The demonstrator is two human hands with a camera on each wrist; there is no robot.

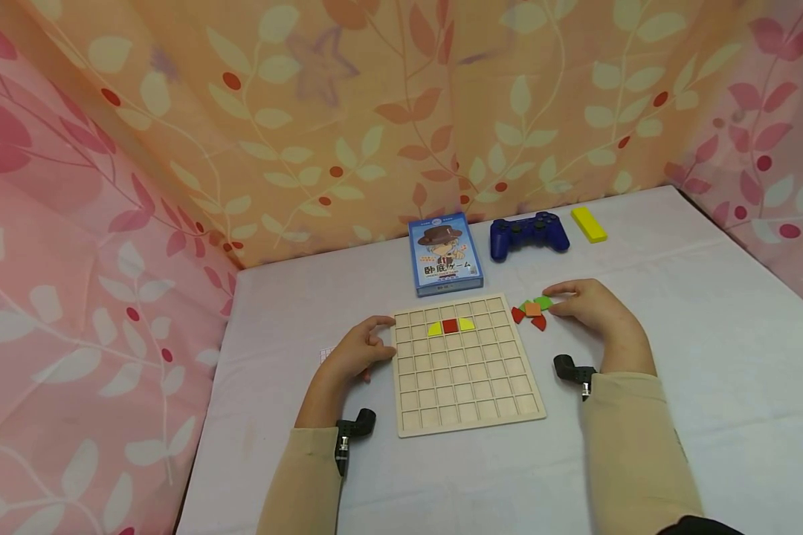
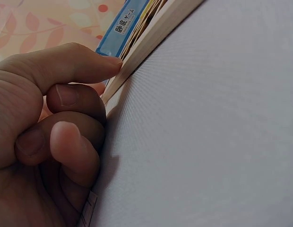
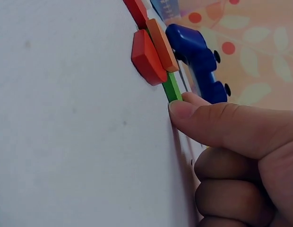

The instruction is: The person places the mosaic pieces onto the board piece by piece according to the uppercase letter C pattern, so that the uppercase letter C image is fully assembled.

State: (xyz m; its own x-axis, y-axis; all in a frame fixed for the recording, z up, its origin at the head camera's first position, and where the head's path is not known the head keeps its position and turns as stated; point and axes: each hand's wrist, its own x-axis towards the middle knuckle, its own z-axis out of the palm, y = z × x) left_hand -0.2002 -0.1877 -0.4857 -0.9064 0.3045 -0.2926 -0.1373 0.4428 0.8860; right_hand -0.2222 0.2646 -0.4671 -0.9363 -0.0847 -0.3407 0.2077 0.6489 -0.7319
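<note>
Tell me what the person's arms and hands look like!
The left hand and right hand are bare, with no gloves. The left sleeve and right sleeve are long and beige. By each cuff sits a small black gadget with a rounded end, one on the left and one on the right.

Flat blue cardboard box (image 1: 447, 253) with cartoon-figure cover: dark title (image 1: 443, 269) "卧底ゲーム" toward six o'clock of cover, legible again on box in left wrist view; print near twelve o'clock too small.
</note>
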